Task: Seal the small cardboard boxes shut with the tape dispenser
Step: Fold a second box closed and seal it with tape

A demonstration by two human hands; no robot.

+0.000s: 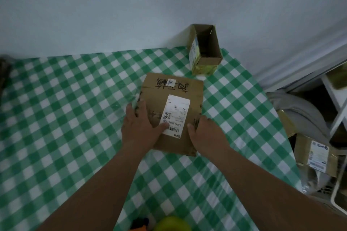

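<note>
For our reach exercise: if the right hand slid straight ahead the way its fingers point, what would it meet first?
Probably nothing new: the right hand already touches the box at its right edge. Further on stands the open box, though depth is unclear.

Wall: plain pale wall (112, 5), bare, running behind the desk and meeting a second wall at the right.
Desk: covered by a green and white checked cloth (56, 118), pushed against the wall.
Right side: a white frame or shelf (336, 110), partly cut off by the edge of view.
Beside the desk: a grey bundle of cloth (300, 114) next to the frame.
Light: dim and even, with a bluish cast.
</note>
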